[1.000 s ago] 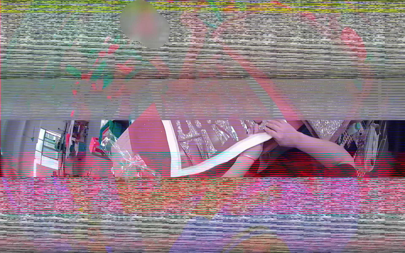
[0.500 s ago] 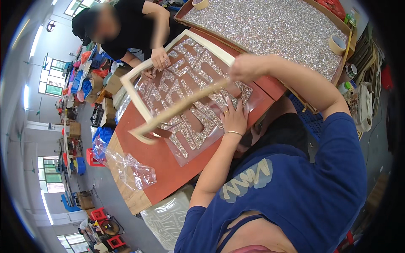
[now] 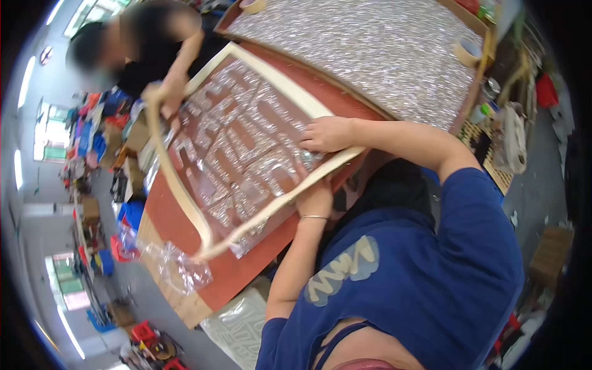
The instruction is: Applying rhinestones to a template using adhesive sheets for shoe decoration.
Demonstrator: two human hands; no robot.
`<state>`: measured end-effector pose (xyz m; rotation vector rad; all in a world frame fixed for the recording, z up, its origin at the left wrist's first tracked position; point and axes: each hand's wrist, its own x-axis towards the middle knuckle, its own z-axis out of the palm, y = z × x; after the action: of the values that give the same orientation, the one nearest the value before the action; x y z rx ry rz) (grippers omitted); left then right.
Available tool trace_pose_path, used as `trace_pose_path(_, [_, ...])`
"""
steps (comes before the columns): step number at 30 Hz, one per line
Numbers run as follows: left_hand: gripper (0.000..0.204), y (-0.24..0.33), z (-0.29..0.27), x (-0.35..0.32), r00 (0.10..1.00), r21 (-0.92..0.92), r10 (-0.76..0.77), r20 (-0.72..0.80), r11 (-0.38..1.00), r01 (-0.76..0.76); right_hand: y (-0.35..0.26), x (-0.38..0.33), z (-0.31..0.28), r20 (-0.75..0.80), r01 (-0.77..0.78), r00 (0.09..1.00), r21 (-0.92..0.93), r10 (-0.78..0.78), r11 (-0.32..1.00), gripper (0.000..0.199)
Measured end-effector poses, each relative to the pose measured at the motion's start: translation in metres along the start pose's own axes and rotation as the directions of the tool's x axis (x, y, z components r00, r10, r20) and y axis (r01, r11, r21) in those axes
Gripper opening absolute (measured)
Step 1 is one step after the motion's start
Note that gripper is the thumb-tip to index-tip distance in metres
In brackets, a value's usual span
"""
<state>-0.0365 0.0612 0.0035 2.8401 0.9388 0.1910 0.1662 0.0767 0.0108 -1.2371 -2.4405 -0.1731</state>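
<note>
My right hand [image 3: 330, 134] is closed over the right end of a pale wooden frame [image 3: 287, 80], fingers curled over its inner edge. Beneath the near side of the frame, my left hand [image 3: 314, 198] rests with fingers stretched out on a clear plastic sheet [image 3: 242, 248]; the frame bar covers part of it. Inside the frame, glittery silver pieces [image 3: 243, 163] surround elongated reddish-brown shapes. The near side of the frame is tilted up off the sheet. At the far left, a co-worker's hand [image 3: 174, 92] is at the frame's corner.
A reddish-brown board [image 3: 228, 287] lies under the sheet on the table. Beyond it stands a shallow tray [image 3: 472, 92] of silver glitter material with two tape rolls [image 3: 467, 52]. Crumpled clear plastic [image 3: 182, 271] lies at the left edge; a patterned white sheet [image 3: 237, 330] sits below.
My right hand has come down with the near side of the frame, which now sits lower over my left hand. The co-worker's arm has shifted, and the whole view has moved slightly.
</note>
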Motion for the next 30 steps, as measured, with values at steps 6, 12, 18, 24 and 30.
trace_pose_path(6, [0.038,-0.001,0.017,-0.004,0.994,-0.135,-0.012,-0.108,0.991,-0.003,0.012,0.015,-0.006,0.107,-0.245,0.966,0.103,0.234,0.964,0.009])
trace_pose_path(12, [0.034,0.003,0.012,-0.001,0.985,0.0,0.051,-0.167,0.999,-0.051,0.054,0.058,-0.057,-0.256,-0.52,0.818,0.05,0.515,0.852,0.015])
trace_pose_path(18, [0.034,-0.034,-0.012,-0.006,0.986,-0.363,0.047,-0.162,0.926,-0.104,0.025,0.067,-0.048,0.539,-0.511,0.812,0.471,0.224,0.719,0.03])
trace_pose_path(24, [0.031,-0.013,-0.056,-0.002,0.957,0.058,0.271,-0.101,0.962,-0.266,0.013,0.061,-0.026,0.593,-0.592,0.713,0.223,0.375,0.774,0.038])
trace_pose_path(30, [0.023,-0.011,-0.034,-0.022,0.989,-0.334,0.057,-0.135,0.937,-0.099,0.01,0.056,0.019,0.213,-0.178,0.964,0.08,0.157,0.981,0.053])
